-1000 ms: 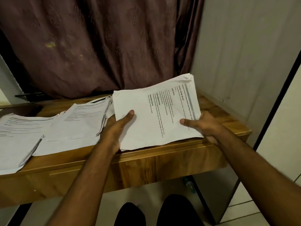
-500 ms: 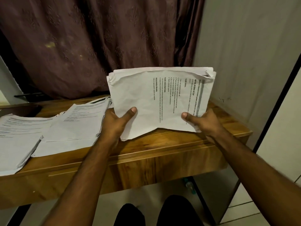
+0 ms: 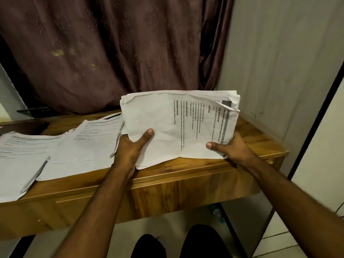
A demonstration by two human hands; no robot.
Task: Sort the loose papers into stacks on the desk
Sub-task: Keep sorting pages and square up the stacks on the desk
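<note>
The bundle (image 3: 176, 127) stands on its long edge at the right end of the surface (image 3: 260, 138) — left hand (image 3: 130, 148) and right hand (image 3: 232, 148) each clamped on a lower corner, equally near. Two stacks (image 3: 87, 142) lie leftward.

Two bare forearms, sleeveless as far as the frame's lower edge, rising from lower left and lower right toward centre. No watch, ring or band on either wrist. Left hand (image 3: 130, 148) and right hand (image 3: 230, 148) ungloved, short trimmed nails on both thumbs. At bottom centre, two knees in dark, plain trousers (image 3: 175, 244).
</note>
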